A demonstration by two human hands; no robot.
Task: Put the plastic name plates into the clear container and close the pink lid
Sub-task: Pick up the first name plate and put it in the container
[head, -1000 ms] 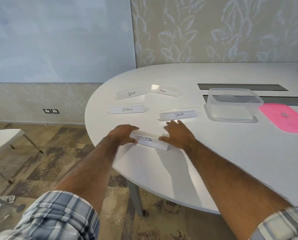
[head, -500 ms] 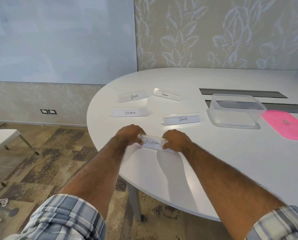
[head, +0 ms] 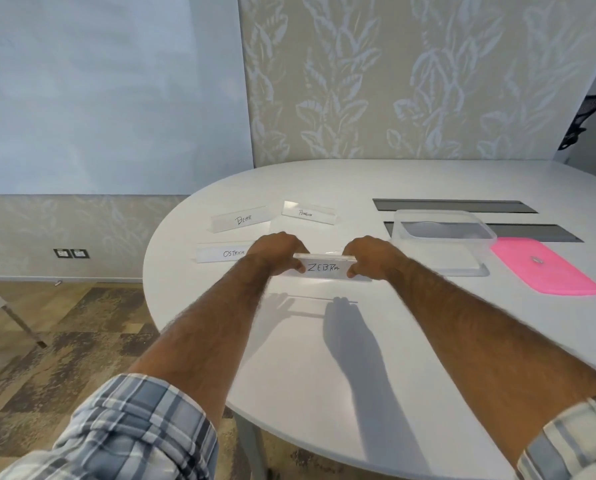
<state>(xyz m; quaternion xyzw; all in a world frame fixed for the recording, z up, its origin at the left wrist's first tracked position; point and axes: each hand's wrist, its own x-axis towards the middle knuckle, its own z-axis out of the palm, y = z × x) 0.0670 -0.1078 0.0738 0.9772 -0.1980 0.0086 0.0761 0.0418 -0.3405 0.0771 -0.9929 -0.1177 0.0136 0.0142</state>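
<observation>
White rounded table [head: 324,375], clear ZEBRA plate [head: 324,268]

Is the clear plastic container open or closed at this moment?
Open. The clear plastic container has no lid on top; the flat pink lid lies on the white table beside it, to its right.

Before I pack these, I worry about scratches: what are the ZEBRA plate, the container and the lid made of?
ZEBRA plate: looks like clear glossy acrylic, its top edge glinting, over a white handwritten insert. Container: frosted translucent plastic; the table slot shows dimly through its wall. Lid: opaque pink plastic, matte sheen, probably slightly flexible.
</observation>
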